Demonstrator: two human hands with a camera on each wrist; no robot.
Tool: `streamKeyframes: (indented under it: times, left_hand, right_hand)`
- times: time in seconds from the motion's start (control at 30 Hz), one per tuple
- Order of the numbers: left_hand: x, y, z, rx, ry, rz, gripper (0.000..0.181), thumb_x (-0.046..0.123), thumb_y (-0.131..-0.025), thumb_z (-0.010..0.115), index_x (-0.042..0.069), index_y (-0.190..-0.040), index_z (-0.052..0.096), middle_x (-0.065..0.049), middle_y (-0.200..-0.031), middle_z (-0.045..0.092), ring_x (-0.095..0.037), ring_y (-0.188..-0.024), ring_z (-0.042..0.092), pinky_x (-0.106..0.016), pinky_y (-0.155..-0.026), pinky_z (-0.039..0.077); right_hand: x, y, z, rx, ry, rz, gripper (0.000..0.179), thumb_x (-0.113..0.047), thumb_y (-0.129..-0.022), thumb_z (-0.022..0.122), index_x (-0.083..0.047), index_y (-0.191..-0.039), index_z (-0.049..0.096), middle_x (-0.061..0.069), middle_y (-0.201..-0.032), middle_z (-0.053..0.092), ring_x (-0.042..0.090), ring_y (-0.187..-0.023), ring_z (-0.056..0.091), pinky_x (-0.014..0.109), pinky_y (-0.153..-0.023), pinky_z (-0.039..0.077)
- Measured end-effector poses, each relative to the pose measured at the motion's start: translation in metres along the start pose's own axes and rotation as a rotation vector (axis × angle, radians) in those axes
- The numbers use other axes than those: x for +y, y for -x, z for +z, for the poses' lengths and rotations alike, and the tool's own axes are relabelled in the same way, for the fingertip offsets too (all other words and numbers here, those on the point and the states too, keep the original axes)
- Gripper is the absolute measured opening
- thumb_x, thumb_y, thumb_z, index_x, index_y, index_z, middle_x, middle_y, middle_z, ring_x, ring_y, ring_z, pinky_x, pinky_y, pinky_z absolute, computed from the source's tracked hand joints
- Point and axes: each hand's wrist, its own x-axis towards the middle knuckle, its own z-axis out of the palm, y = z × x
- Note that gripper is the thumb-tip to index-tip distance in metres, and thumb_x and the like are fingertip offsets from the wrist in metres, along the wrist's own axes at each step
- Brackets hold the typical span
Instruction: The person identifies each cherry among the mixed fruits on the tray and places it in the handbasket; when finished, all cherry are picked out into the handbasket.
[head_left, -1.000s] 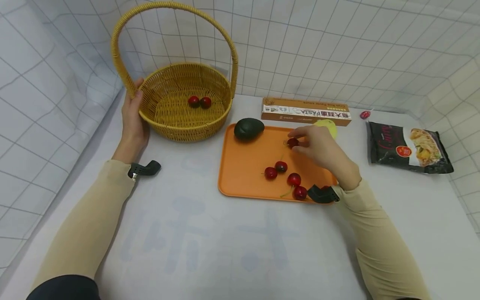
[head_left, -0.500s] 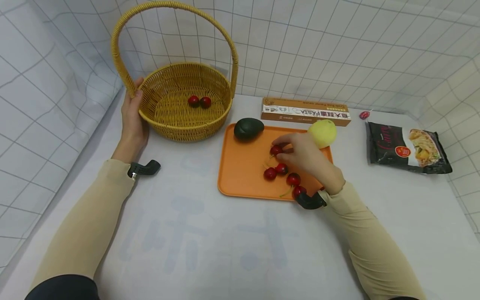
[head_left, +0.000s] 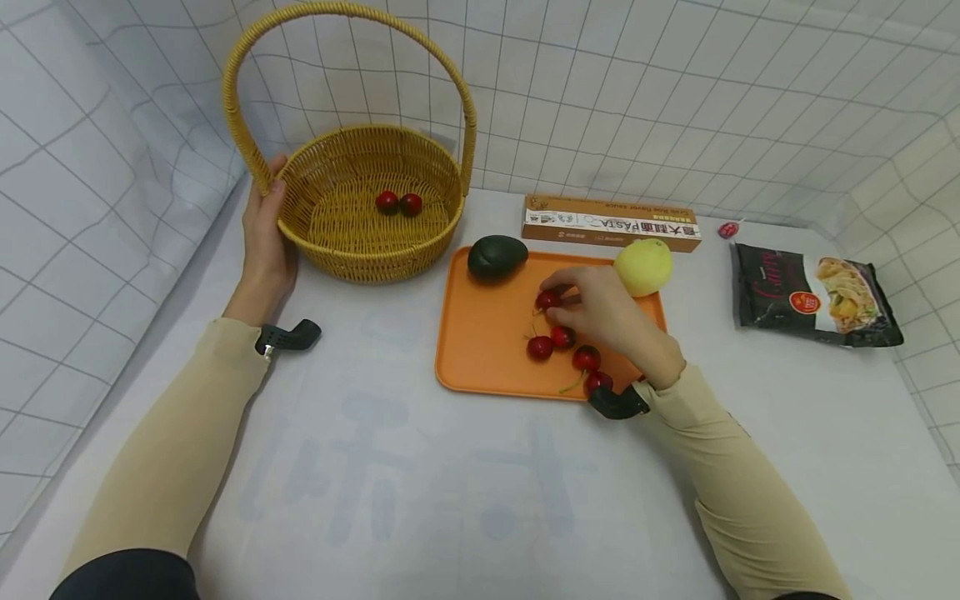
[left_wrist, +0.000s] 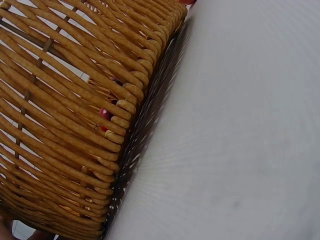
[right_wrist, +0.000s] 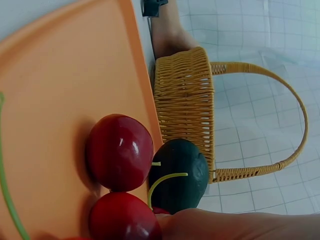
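Head: over the orange tray [head_left: 480,360], the right hand [head_left: 609,310] pinches a cherry [head_left: 548,300] between its fingers, a picking-up step, it seems. Left of the tray, the left hand [head_left: 266,242] touches the basket [head_left: 375,265]; I cannot tell its fingers' curl.

Left wrist: red shows through the basket's weave.

Right wrist: loose cherries [right_wrist: 120,151] sit on the tray, so the next move likely calls for careful lifting.

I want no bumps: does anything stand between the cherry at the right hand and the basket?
Yes: the avocado at the far left corner of the tray lies between that cherry and the basket.
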Motion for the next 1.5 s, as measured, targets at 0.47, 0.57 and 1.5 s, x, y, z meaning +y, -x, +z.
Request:
streamKeyframes:
  times: [0.47, 0.57, 1.5]
  left_hand:
    - [0.004, 0.001, -0.002, 0.02, 0.034, 0.016, 0.048, 0.034, -0.104, 0.059, 0.025, -0.151, 0.056, 0.003, -0.151, 0.052, -0.015, -0.141, 0.043, -0.025, -0.116, 0.03]
    - [0.006, 0.001, -0.004, 0.022, 0.025, 0.016, 0.048, 0.035, -0.105, 0.058, 0.025, -0.151, 0.055, 0.003, -0.151, 0.052, -0.015, -0.14, 0.043, -0.025, -0.116, 0.03]
    - [-0.001, -0.002, 0.0, 0.015, 0.02, 0.022, 0.046, 0.032, -0.107, 0.057, 0.023, -0.152, 0.054, 0.002, -0.151, 0.052, -0.017, -0.14, 0.044, -0.025, -0.115, 0.031]
  right_hand:
    - [-0.026, -0.018, -0.022, 0.19, 0.002, -0.17, 0.03, -0.005, -0.091, 0.078, -0.003, -0.121, 0.076, 0.01, -0.116, 0.078, 0.027, -0.107, 0.075, 0.044, -0.095, 0.06]
    - [-0.039, -0.029, -0.024, 0.191, -0.018, -0.204, 0.03, -0.006, -0.092, 0.077, -0.002, -0.122, 0.075, 0.011, -0.118, 0.077, 0.027, -0.107, 0.076, 0.043, -0.096, 0.059]
    - [-0.107, -0.091, 0.019, 0.199, -0.229, -0.17, 0.05, -0.009, -0.101, 0.071, -0.004, -0.148, 0.057, 0.014, -0.146, 0.064, 0.026, -0.121, 0.07, 0.027, -0.097, 0.057]
